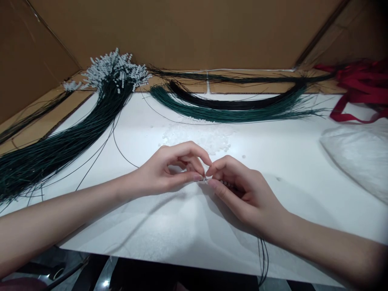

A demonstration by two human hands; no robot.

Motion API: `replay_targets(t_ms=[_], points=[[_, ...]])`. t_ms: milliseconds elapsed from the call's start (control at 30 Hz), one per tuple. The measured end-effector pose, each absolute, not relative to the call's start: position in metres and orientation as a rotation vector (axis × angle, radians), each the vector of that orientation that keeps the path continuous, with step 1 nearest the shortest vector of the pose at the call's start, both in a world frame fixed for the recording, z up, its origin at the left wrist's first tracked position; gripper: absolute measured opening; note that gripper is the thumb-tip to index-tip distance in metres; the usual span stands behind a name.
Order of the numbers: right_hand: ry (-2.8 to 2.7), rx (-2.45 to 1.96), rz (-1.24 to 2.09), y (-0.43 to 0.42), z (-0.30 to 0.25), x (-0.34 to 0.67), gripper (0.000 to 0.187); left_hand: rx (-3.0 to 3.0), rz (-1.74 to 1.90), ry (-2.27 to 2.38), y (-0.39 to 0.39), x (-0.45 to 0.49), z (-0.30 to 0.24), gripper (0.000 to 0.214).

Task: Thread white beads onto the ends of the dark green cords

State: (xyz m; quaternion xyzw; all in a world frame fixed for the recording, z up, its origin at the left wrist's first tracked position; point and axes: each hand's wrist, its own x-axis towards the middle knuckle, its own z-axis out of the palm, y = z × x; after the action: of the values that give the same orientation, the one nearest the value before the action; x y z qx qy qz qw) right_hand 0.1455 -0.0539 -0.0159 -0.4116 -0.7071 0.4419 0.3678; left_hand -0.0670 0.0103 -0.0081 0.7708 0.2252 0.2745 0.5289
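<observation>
A thin dark beaded wire (205,179) sits right between the two hands, a small whitish piece showing at the fingertips and a short row of round pale beads running under the right fingers. The left hand (160,169) has its grip narrowed to a pinch on the wire, thumb against bent fingers. The right hand (242,188) meets it almost tip to tip, its grip likewise pinched on the beaded wire. Just beyond the grip, small translucent white pieces (206,137) lie scattered in a loose heap on the smooth white bench (145,234). Past these curve a bundle of green wires (230,115) and a bundle of black wires (239,105), fine and bristly at the ends. Left of the grip sweeps a thick sheaf of dark green wires (72,131), crowned with knobbly white bead tips (112,70). Well to the right are a crinkled, see-through plastic bag (360,155) and, farther off, tangled red ribbon (360,89). Below the right wrist, slender dark strands (263,258) droop over the bench edge. Matt brown cardboard (182,36) walls the far side.
</observation>
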Motion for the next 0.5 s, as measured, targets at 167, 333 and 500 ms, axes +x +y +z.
replay_targets(t_ms=[167, 333, 500], points=[[-1.827, -1.07, 1.126, -0.0544, -0.014, 0.1451, 0.01, 1.826, 0.644, 0.539, 0.0101, -0.067, -0.0084, 0.024], [-1.824, -1.065, 1.152, -0.0545, -0.0138, 0.1451, 0.009, 1.82, 0.645, 0.545, 0.0091, -0.0674, -0.0093, 0.024], [-1.831, -1.069, 1.15, -0.0547, -0.0139, 0.1456, 0.009, 1.821, 0.664, 0.555, 0.0075, -0.0665, -0.0086, 0.025]])
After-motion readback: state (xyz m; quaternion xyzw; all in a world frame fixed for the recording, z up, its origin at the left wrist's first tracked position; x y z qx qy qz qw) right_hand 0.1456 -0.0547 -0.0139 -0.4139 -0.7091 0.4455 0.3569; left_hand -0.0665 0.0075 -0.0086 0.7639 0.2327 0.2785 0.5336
